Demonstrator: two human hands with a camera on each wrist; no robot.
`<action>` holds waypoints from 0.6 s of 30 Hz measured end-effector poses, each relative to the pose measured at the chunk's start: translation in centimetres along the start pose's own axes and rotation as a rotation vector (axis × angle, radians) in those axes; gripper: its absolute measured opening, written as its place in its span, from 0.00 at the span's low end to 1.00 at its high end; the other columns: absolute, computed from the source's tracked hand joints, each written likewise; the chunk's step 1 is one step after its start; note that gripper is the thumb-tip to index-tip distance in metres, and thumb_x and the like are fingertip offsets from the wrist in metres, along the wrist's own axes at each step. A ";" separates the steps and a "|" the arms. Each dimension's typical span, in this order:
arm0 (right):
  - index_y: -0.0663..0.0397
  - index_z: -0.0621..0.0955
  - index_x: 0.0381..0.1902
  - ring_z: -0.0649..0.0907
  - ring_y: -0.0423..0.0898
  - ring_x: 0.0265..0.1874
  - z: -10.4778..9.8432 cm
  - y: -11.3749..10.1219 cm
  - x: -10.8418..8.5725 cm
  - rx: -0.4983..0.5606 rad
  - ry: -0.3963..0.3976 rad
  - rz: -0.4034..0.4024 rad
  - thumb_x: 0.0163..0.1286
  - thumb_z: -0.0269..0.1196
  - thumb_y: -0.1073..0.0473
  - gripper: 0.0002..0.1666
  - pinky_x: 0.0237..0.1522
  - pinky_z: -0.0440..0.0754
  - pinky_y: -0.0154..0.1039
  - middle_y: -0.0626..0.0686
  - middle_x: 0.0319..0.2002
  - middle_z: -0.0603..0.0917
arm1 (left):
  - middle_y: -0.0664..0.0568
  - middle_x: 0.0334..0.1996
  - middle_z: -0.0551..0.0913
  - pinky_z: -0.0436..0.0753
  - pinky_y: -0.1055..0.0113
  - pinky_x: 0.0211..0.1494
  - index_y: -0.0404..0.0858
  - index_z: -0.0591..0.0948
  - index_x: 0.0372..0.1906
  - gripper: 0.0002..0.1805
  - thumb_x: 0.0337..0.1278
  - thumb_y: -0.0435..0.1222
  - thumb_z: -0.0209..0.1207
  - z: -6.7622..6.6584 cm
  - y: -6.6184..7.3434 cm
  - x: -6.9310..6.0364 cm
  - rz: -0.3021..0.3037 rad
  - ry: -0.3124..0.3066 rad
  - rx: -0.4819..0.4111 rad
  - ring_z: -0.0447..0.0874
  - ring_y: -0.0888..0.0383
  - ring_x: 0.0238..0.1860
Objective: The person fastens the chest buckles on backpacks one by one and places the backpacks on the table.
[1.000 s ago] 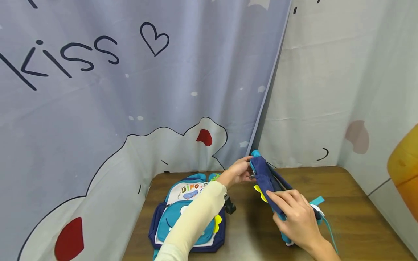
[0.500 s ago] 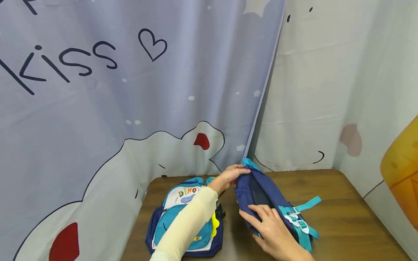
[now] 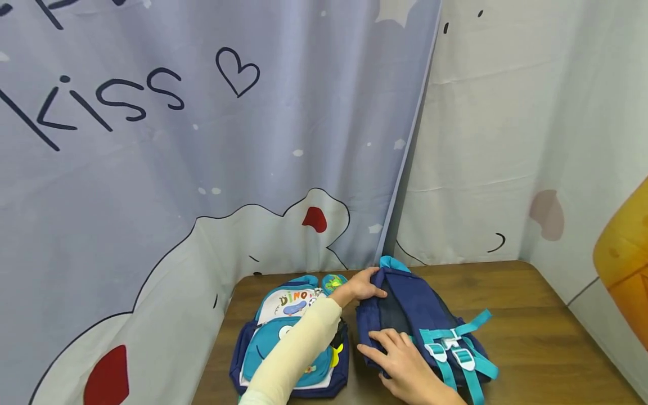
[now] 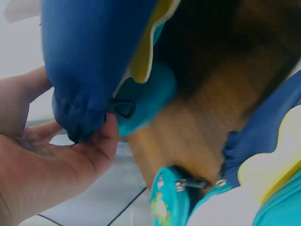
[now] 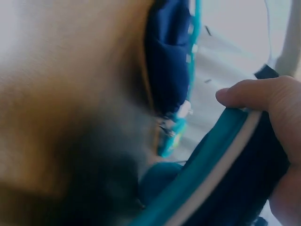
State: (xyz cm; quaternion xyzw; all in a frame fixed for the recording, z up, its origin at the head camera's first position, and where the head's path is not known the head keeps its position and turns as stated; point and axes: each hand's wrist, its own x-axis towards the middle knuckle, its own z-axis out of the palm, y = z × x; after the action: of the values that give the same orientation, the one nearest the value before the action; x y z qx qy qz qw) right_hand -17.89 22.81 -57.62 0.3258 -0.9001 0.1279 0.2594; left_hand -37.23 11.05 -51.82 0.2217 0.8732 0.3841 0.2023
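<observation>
A navy backpack with teal straps is tilted over the right part of the wooden table, strap side up. My left hand grips its upper left edge; the left wrist view shows thumb and fingers around the navy fabric, beside a dark zip pull. Lower on the same side, my right hand holds the edge, fingers on the back panel. In the right wrist view the thumb presses on teal-and-white trim. A second backpack, with DINO lettering, lies face up, partly behind my left sleeve.
A small round teal pouch with a green figure sits at the second backpack's top. The wooden table extends to the right. Printed curtains hang behind it.
The held backpack has turned from edge-on to strap side up and come lower and left. Both hands have moved with it, keeping their hold.
</observation>
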 end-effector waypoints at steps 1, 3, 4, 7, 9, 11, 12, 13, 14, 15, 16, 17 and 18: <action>0.35 0.80 0.69 0.80 0.50 0.54 0.4 0.0 -0.1 0.005 0.000 -0.005 0.41 0.88 0.58 0.54 0.42 0.79 0.45 0.52 0.61 0.81 | 0.38 0.75 0.73 0.73 0.47 0.76 0.37 0.66 0.80 0.44 0.62 0.37 0.73 0.2 -0.2 0.0 -0.005 0.007 0.011 0.71 0.39 0.75; 0.36 0.81 0.67 0.80 0.50 0.54 1.1 0.0 -0.2 0.012 0.001 -0.012 0.40 0.88 0.59 0.53 0.41 0.78 0.45 0.52 0.60 0.82 | 0.38 0.73 0.74 0.75 0.47 0.74 0.36 0.67 0.80 0.44 0.61 0.36 0.74 0.7 -0.6 -0.1 -0.011 0.023 0.027 0.73 0.39 0.74; 0.36 0.81 0.67 0.80 0.50 0.54 1.5 0.0 -0.3 0.019 0.000 -0.015 0.40 0.88 0.59 0.53 0.41 0.78 0.45 0.52 0.60 0.82 | 0.38 0.73 0.75 0.75 0.47 0.74 0.36 0.67 0.80 0.44 0.60 0.35 0.74 1.0 -0.9 -0.2 -0.012 0.033 0.035 0.74 0.39 0.73; 0.37 0.82 0.66 0.79 0.51 0.54 2.3 0.0 -0.5 0.036 -0.013 -0.017 0.40 0.88 0.61 0.51 0.42 0.79 0.46 0.51 0.60 0.82 | 0.37 0.71 0.77 0.77 0.47 0.72 0.37 0.69 0.78 0.44 0.58 0.33 0.75 1.6 -1.7 -0.4 -0.003 0.056 0.048 0.76 0.39 0.71; 0.38 0.83 0.65 0.79 0.51 0.54 2.7 0.0 -0.7 0.044 -0.030 -0.020 0.40 0.87 0.61 0.50 0.42 0.79 0.48 0.52 0.60 0.82 | 0.37 0.71 0.77 0.77 0.47 0.72 0.37 0.69 0.78 0.44 0.57 0.32 0.75 2.1 -2.2 -0.6 0.003 0.065 0.056 0.76 0.39 0.71; 0.39 0.84 0.64 0.79 0.51 0.54 3.1 0.1 -0.9 0.050 -0.051 -0.023 0.40 0.87 0.61 0.49 0.42 0.79 0.49 0.52 0.60 0.82 | 0.38 0.71 0.77 0.77 0.48 0.71 0.39 0.70 0.78 0.44 0.56 0.32 0.76 2.5 -2.6 -0.8 0.003 0.069 0.074 0.76 0.40 0.71; 0.40 0.84 0.64 0.79 0.52 0.54 3.3 0.1 -1.1 0.053 -0.062 -0.024 0.40 0.87 0.61 0.48 0.42 0.79 0.49 0.52 0.60 0.82 | 0.39 0.71 0.77 0.77 0.48 0.72 0.39 0.70 0.78 0.44 0.56 0.33 0.76 2.6 -2.8 -0.8 0.002 0.070 0.087 0.76 0.40 0.71; 0.40 0.84 0.63 0.79 0.52 0.54 3.5 0.1 -1.3 0.052 -0.072 -0.024 0.39 0.87 0.61 0.48 0.42 0.78 0.49 0.51 0.60 0.82 | 0.39 0.71 0.77 0.77 0.49 0.72 0.39 0.70 0.78 0.44 0.56 0.33 0.76 2.8 -3.0 -0.9 0.002 0.072 0.093 0.76 0.41 0.72; 0.40 0.84 0.63 0.79 0.52 0.54 3.8 0.1 -1.5 0.052 -0.078 -0.024 0.39 0.87 0.60 0.49 0.42 0.78 0.48 0.51 0.60 0.82 | 0.39 0.72 0.77 0.76 0.49 0.73 0.40 0.70 0.78 0.44 0.56 0.33 0.76 3.0 -3.2 -0.8 -0.003 0.071 0.103 0.76 0.41 0.72; 0.40 0.84 0.63 0.79 0.52 0.54 4.1 0.1 -1.7 0.050 -0.078 -0.023 0.39 0.88 0.60 0.49 0.41 0.77 0.48 0.51 0.60 0.82 | 0.40 0.72 0.77 0.76 0.50 0.73 0.40 0.70 0.79 0.44 0.57 0.33 0.76 3.1 -3.4 -0.9 -0.005 0.071 0.117 0.76 0.42 0.72; 0.40 0.84 0.63 0.79 0.52 0.54 4.4 0.1 -1.8 0.048 -0.078 -0.021 0.38 0.88 0.59 0.49 0.41 0.76 0.47 0.51 0.59 0.82 | 0.41 0.72 0.77 0.77 0.51 0.73 0.41 0.70 0.79 0.44 0.57 0.34 0.76 3.3 -3.6 -0.9 -0.009 0.070 0.129 0.76 0.43 0.72; 0.40 0.84 0.63 0.79 0.52 0.53 4.8 0.1 -2.0 0.045 -0.076 -0.020 0.38 0.88 0.57 0.49 0.40 0.75 0.47 0.51 0.59 0.82 | 0.42 0.73 0.77 0.77 0.51 0.73 0.42 0.70 0.79 0.44 0.57 0.34 0.75 3.5 -3.8 -0.9 -0.014 0.065 0.136 0.76 0.43 0.73; 0.40 0.84 0.63 0.79 0.51 0.53 5.1 0.0 -2.1 0.038 -0.073 -0.021 0.38 0.89 0.55 0.48 0.40 0.75 0.46 0.51 0.59 0.82 | 0.43 0.73 0.77 0.76 0.52 0.73 0.43 0.70 0.80 0.44 0.58 0.34 0.75 3.6 -4.0 -1.0 -0.019 0.059 0.147 0.75 0.44 0.73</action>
State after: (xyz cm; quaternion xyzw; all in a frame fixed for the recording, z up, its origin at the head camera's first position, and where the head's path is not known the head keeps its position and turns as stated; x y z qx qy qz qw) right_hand -18.50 21.90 -63.05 0.3445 -0.9030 0.1302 0.2214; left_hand -35.47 10.19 -56.95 0.2160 0.9067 0.3234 0.1634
